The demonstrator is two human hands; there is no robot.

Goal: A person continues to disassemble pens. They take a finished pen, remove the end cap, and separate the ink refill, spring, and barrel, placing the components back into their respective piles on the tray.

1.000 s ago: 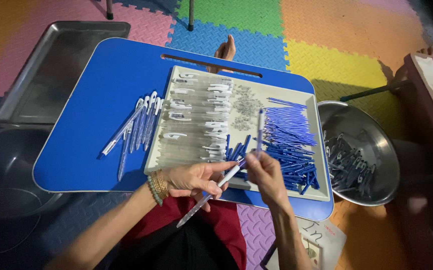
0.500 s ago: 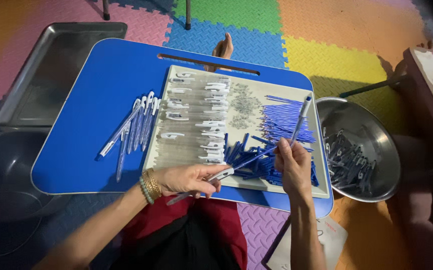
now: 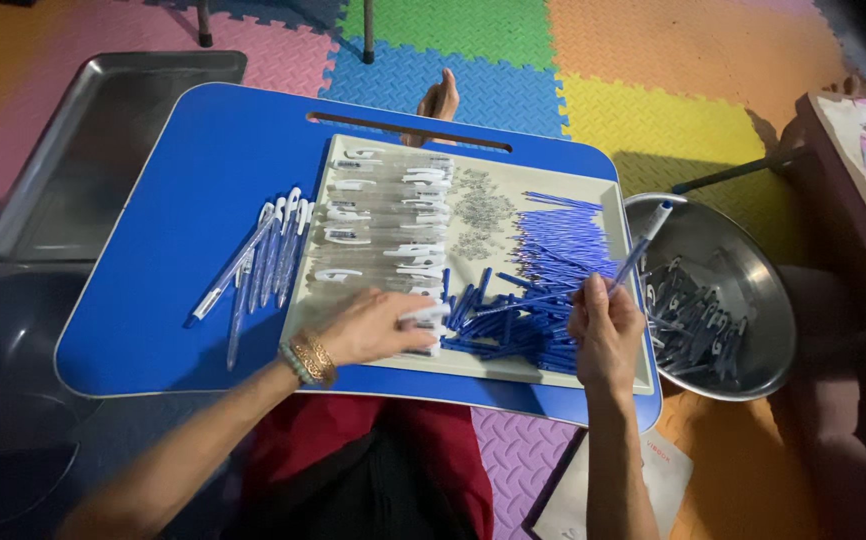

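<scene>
1. A blue lap table (image 3: 183, 220) lay across my knees, and on it sat a cream tray (image 3: 608, 195) holding clear pen barrels (image 3: 383, 215) on its left side, a small patch of tiny springs (image 3: 478, 215) in the middle, and a heap of blue refills (image 3: 553, 275) on the right.
2. Left of the tray, a row of assembled pens (image 3: 263, 260) rested on the bare blue surface.
3. A round steel bowl (image 3: 753, 290) of dark pen parts stood just off the table's right edge; a flat metal tray (image 3: 83, 150) sat on the foam floor mats at far left.
4. Nothing blocked the view of either hand.
5. Half a second before, my left hand was at the tray's near edge with a pen barrel; by this moment it had moved up onto the tray. My right hand had stayed raised over the refills with its pen.
6. My left hand (image 3: 378, 325) lay flat over the near barrels, fingers loosely curled on a clear barrel (image 3: 423, 315); whether it truly gripped it I cannot tell.
7. My right hand (image 3: 603, 335) was closed around a half-built pen (image 3: 638, 250), pinching its lower end.
8. That pen was slim and clear with a blue core and a pale tip, tilted up to the far right, above the tray's right edge near the bowl.
</scene>
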